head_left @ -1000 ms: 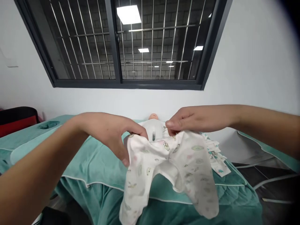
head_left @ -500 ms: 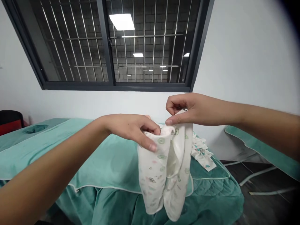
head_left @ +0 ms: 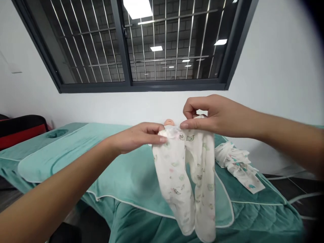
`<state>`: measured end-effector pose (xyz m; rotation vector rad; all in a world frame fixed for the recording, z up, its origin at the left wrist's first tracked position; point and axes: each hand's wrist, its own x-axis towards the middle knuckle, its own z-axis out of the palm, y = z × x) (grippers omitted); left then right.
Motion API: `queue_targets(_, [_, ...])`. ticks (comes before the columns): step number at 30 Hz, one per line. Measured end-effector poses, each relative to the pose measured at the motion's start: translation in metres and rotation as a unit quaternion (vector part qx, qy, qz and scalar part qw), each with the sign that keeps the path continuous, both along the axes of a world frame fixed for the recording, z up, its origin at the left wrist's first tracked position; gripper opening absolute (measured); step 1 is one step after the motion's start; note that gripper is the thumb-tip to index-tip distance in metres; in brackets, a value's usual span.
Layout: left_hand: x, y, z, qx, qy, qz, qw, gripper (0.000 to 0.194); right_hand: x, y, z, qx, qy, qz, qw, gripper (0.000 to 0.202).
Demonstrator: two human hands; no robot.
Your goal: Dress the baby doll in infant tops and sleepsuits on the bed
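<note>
A pair of small white baby pants (head_left: 174, 172) with a printed pattern hangs in front of me, legs down. My left hand (head_left: 144, 136) pinches the waistband at its left side between thumb and fingers. On the other side, my right hand (head_left: 205, 113) grips the waistband, thumb in front and fingers curled behind. Just behind the waistband, the top of a doll's head (head_left: 169, 122) shows; the pants hide the rest. Both legs hang over the front part of the bed's light green cloth (head_left: 121, 172).
A teal-covered bed (head_left: 263, 216) stretches across the view below a barred window (head_left: 131, 87). Crumpled white printed clothes (head_left: 238, 163) lie on its right part. At far left stands a red and black object (head_left: 22, 131), and the bed has a face hole (head_left: 57, 133).
The waistband has been spread wider and the pants turned flatter, so both legs show separately. The view has shifted, and the doll's head shows more clearly behind the pants.
</note>
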<state>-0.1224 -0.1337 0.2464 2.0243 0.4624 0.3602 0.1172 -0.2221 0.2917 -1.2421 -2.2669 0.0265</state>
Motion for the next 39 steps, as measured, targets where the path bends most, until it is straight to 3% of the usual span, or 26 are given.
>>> queue_targets(3, [-0.015, 0.013, 0.012, 0.138, 0.018, 0.076, 0.987, 0.03, 0.007, 0.019, -0.002, -0.085, -0.035, 0.015, 0.996, 0.033])
queue_targets(6, [-0.026, 0.027, 0.022, 0.31, 0.064, 0.143, 0.938, 0.035, 0.015, 0.038, -0.009, -0.17, -0.064, 0.058, 0.982, 0.033])
queue_targets(9, [-0.029, 0.042, 0.019, 0.365, 0.072, 0.222, 0.901, 0.036, 0.02, 0.058, -0.024, -0.216, -0.023, 0.073, 0.973, 0.033])
queue_targets(12, [-0.019, 0.055, 0.002, 0.328, 0.002, 0.307, 0.893, 0.034, 0.01, 0.08, -0.044, -0.28, 0.054, 0.068, 0.956, 0.036])
queue_targets(14, [-0.006, 0.062, -0.014, 0.267, -0.075, 0.332, 0.902, 0.032, -0.005, 0.095, -0.059, -0.285, 0.133, 0.053, 0.948, 0.04])
queue_targets(19, [0.014, 0.072, -0.051, 0.037, -0.252, 0.255, 0.933, 0.037, -0.047, 0.134, -0.096, -0.221, 0.32, 0.055, 0.92, 0.038])
queue_targets(22, [0.012, 0.078, -0.079, -0.003, -0.303, 0.256, 0.918, 0.048, -0.058, 0.156, -0.116, -0.173, 0.363, 0.029, 0.915, 0.032])
queue_targets(24, [0.012, 0.082, -0.106, 0.008, -0.295, 0.292, 0.91, 0.064, -0.061, 0.168, -0.124, -0.138, 0.391, 0.0, 0.91, 0.032])
queue_targets(27, [0.017, 0.086, -0.152, -0.019, -0.201, 0.336, 0.92, 0.08, -0.062, 0.182, -0.127, -0.082, 0.43, -0.01, 0.899, 0.027])
queue_targets(30, [0.022, 0.089, -0.183, -0.082, -0.135, 0.324, 0.933, 0.054, -0.056, 0.192, -0.123, -0.039, 0.443, -0.032, 0.895, 0.021])
queue_targets(32, [0.019, 0.092, -0.187, -0.073, -0.135, 0.343, 0.927, 0.036, -0.046, 0.198, -0.127, -0.03, 0.456, -0.053, 0.888, 0.021])
queue_targets(34, [0.013, 0.094, -0.181, -0.012, -0.16, 0.397, 0.904, 0.031, -0.034, 0.204, -0.139, -0.042, 0.475, -0.075, 0.876, 0.025])
queue_targets(37, [0.006, 0.094, -0.165, 0.05, -0.211, 0.424, 0.879, 0.034, -0.022, 0.206, -0.174, -0.129, 0.452, -0.106, 0.876, 0.027])
queue_targets(39, [0.007, 0.092, -0.159, 0.017, -0.245, 0.391, 0.887, 0.047, -0.024, 0.2, -0.202, -0.223, 0.378, -0.079, 0.895, 0.02])
